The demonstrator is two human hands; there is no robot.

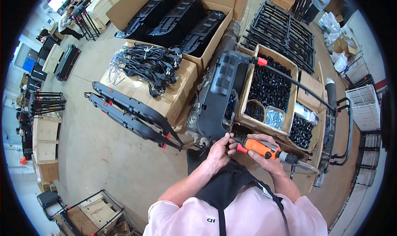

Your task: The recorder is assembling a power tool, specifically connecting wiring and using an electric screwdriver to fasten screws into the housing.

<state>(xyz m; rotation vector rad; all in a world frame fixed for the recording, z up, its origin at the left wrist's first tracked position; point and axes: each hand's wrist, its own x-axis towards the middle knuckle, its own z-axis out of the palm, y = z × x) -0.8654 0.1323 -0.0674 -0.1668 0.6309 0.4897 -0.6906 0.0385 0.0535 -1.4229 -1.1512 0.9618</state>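
Observation:
My right hand [268,151] grips an orange and black electric screwdriver [264,148], its tip pointing left. My left hand [219,150] is pinched at the driver's tip, fingers closed on something too small to make out. Both hands work at the near end of a dark grey plastic housing [219,95] that lies lengthwise in front of me. A black apron covers my lap below the hands.
To the right, a cardboard box [271,87] holds black small parts and bags of screws. A carton with a bundle of black cables [149,64] stands left, black bars with red clips [132,114] leaning on it. Black frames [285,33] lie beyond. People work far left.

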